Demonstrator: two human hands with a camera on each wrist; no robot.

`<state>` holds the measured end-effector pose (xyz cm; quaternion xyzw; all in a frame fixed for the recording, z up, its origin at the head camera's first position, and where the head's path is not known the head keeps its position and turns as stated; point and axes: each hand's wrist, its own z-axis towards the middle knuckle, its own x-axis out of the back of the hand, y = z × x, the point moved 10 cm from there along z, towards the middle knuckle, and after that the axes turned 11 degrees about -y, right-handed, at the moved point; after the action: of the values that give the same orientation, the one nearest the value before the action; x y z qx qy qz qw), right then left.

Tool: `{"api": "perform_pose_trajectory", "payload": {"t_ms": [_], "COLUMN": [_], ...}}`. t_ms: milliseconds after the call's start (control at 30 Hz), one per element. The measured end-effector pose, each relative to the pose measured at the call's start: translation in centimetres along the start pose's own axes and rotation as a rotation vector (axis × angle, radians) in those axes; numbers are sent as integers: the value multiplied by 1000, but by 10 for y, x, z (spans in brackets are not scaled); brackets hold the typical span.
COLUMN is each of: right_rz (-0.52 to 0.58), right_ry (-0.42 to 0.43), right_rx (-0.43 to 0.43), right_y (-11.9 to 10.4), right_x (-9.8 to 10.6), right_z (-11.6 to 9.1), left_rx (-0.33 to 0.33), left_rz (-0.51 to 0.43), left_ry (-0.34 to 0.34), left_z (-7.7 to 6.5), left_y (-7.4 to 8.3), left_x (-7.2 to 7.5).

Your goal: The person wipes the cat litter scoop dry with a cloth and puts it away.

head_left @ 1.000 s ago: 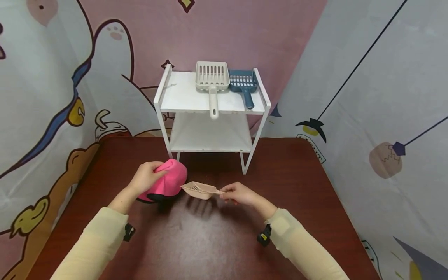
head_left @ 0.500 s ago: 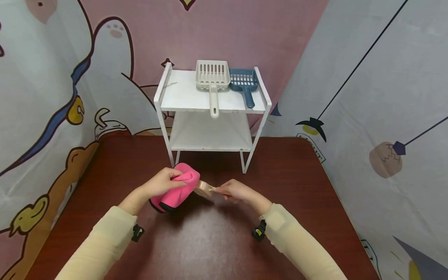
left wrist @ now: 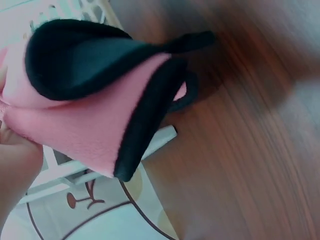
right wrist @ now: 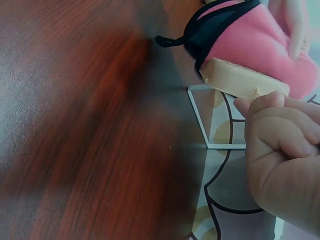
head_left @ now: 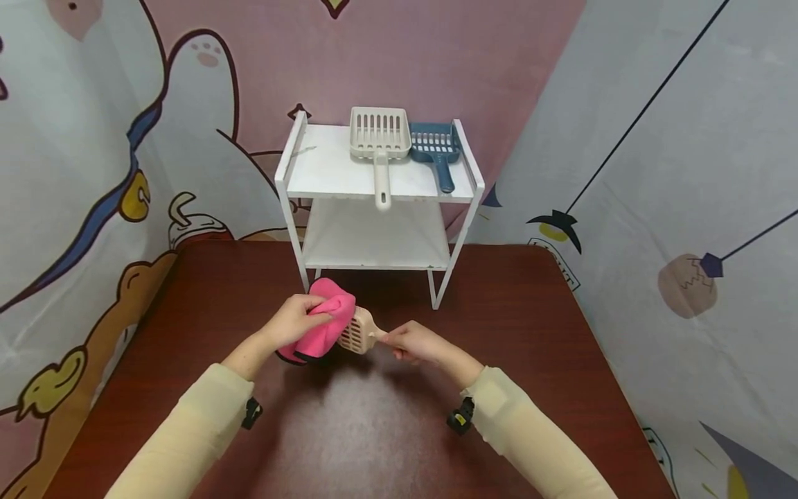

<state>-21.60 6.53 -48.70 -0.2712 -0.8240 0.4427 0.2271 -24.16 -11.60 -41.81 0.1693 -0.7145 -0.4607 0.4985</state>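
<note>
In the head view my left hand [head_left: 294, 320] grips a pink cloth [head_left: 327, 333] with dark edging, bunched and folded over. The cloth lies against the scoop end of a small beige slotted litter scoop [head_left: 357, 334] and hides part of it. My right hand [head_left: 416, 343] pinches the scoop's handle from the right, holding it above the table. The left wrist view shows the cloth's black border and a loop at its corner. In the right wrist view the scoop [right wrist: 245, 80] is seen edge-on, with the pink cloth [right wrist: 255, 37] touching its far side.
Behind the hands stands a white two-tier rack [head_left: 377, 239] on the brown table [head_left: 511, 305]. On its top shelf lie a larger cream slotted scoop [head_left: 378, 135] and a blue one [head_left: 436, 149]. A patterned wall covering [head_left: 661, 173] surrounds the table.
The left hand has brought the cloth rightward onto the beige scoop. The right hand has shifted slightly left and tilted the scoop, so its slotted face now shows.
</note>
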Motion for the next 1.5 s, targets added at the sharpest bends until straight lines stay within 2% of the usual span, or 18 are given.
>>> {"api": "perform_pose_trajectory", "payload": {"t_ms": [167, 367, 433, 500, 533, 667, 733, 767, 867, 1067, 1267, 1500], "right_rz": [26, 67, 75, 77, 82, 89, 70, 63, 43, 21, 48, 72], "right_ry": [-10, -72, -89, -103, -111, -135, -132, -130, -113, -90, -83, -106], "right_rx": [-4, 31, 46, 53, 57, 52, 56, 53, 54, 53, 47, 69], "right_y": [1, -1, -2, -3, -3, -1, -1, -1, -3, -8, -6, -6], "right_x": [3, 0, -2, -3, -4, -8, -11, -12, -15, -15, -10, -7], "right_z": [-3, -4, -4, -4, -4, -1, 1, 2, 4, 2, -2, -5], "left_rx": [43, 113, 121, 97, 86, 9, -12, -28, -46, -33, -12, 8], "left_rz": [32, 48, 23, -4, -23, -88, -101, -94, -46, 51, 66, 55], "left_ry": [68, 146, 131, 92, 62, -52, -82, -83, -78, -30, 3, 45], "left_z": [-7, -15, -16, -15, -15, -11, -9, -6, -2, 1, 0, -2], "left_y": [-14, -29, -30, -26, -19, -6, 2, 2, 14, 19, 15, 1], "left_x": [14, 29, 29, 25, 22, 4, -4, -7, -14, -17, -11, 1]}}
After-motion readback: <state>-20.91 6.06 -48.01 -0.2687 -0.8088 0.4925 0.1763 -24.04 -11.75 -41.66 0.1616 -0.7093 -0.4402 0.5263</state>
